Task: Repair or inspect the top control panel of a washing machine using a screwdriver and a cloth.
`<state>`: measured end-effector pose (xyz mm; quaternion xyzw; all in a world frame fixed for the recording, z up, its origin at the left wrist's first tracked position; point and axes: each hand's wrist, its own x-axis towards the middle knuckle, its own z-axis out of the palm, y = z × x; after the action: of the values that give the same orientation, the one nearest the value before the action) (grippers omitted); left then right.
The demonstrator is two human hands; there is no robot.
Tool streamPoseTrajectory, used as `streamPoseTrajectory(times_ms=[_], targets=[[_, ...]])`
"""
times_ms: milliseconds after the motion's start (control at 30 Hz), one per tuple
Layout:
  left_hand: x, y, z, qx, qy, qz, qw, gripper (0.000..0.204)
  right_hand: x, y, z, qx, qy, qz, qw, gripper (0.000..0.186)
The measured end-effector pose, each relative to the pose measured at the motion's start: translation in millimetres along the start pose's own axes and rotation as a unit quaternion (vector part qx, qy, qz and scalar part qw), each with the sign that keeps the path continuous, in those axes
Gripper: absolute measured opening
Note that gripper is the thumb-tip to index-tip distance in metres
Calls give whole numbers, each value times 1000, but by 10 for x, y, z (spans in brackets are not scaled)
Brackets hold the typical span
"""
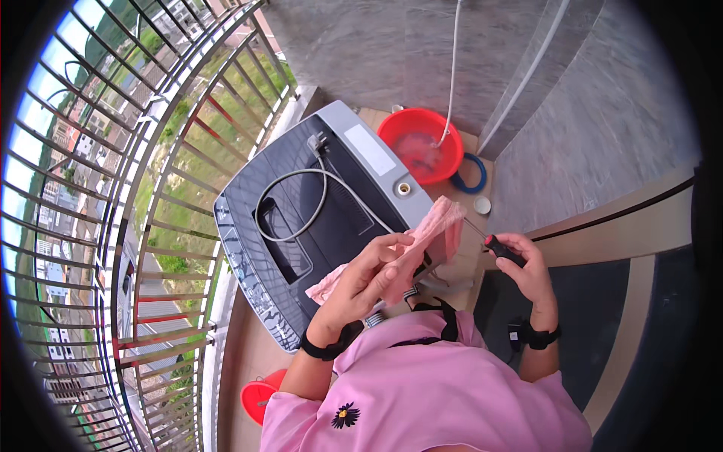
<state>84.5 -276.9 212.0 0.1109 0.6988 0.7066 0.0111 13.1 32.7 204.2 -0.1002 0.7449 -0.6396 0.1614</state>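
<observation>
My left hand (367,277) grips a pink cloth (423,245), which hangs out on both sides of the fingers above the corner of a grey and black top-loading washing machine (331,203). In my right hand (529,271) is a screwdriver (503,249) with a black and red handle. Its thin metal shaft points up and left, and its tip meets the cloth's far end; whether the cloth wraps the tip cannot be made out. A grey power cord (325,192) with its plug lies looped on the machine's lid.
A red basin (457,151) of cloudy water stands behind the machine, with a white hose (454,68) running into it. Beside it lie a blue ring (482,177) and a small white cup (482,204). Metal railings (162,196) close the left side. Another red container (256,399) sits lower left.
</observation>
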Motion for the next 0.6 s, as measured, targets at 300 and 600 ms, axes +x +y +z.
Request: streamPoseTrajectory(times_ms=[300,600], targets=[[88,192,-92,13,16,-217,976,28,830,-137,-470,-185,-223,-62,955,34],[448,-363,141,545,170,-121,812,25,1048,326,-735,-146,-144,18,979,33]])
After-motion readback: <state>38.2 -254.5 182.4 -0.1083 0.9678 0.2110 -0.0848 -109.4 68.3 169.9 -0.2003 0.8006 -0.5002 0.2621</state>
